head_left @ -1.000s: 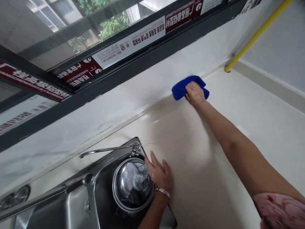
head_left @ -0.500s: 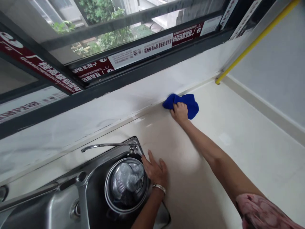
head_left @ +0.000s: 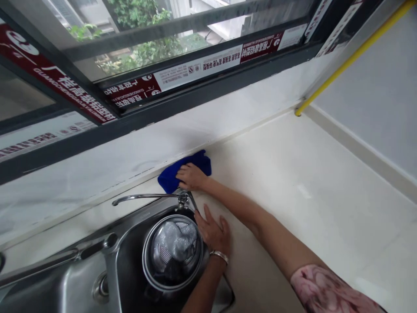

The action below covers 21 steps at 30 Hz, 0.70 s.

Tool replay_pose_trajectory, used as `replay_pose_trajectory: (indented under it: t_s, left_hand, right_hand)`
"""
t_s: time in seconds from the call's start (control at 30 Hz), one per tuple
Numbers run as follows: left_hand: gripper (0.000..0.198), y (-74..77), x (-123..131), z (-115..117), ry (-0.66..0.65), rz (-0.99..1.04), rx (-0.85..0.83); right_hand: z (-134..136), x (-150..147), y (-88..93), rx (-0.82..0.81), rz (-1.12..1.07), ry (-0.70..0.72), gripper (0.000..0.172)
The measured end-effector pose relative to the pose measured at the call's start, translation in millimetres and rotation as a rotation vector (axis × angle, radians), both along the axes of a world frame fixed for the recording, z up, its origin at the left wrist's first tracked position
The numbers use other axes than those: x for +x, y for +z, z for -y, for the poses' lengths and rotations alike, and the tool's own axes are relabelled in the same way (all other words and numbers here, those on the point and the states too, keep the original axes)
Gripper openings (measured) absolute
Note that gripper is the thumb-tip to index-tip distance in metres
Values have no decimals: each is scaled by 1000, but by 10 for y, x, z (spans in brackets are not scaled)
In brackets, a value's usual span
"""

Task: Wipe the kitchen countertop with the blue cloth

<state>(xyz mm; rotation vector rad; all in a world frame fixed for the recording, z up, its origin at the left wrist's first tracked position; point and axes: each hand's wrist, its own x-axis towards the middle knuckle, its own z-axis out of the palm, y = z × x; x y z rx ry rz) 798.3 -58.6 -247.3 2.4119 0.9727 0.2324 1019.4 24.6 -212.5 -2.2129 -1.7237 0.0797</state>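
Observation:
Behind the tap, a blue cloth lies spread on the countertop against the low ledge under the window. My right hand grips it from above, its fingers bent over the fabric. My left hand, with a bracelet at the wrist, rests with fingers spread on the counter at the sink's right edge. Close beside it, a round metal colander sits in the right sink basin with a clear, crumpled-looking item inside. The tap's long spout reaches leftward, its base just below the cloth.
A double stainless sink fills the lower left. Along the back runs a dark window frame with printed tape. A yellow pipe comes down to the counter near the right wall.
My right hand has slid the blue cloth leftward along the back edge, from the middle of the counter to behind the tap. My left hand has stayed in place.

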Motion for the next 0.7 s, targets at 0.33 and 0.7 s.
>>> replay_pose_trajectory:
  t_s: [0.33, 0.7]
  left_hand:
    - [71, 73, -15, -15, -20, -24, -20]
    - [68, 32, -24, -13, -32, -6, 23]
  right_hand:
    - [624, 443, -34, -58, 50, -252, 22]
    - [2033, 1114, -145, -12, 119, -663, 28]
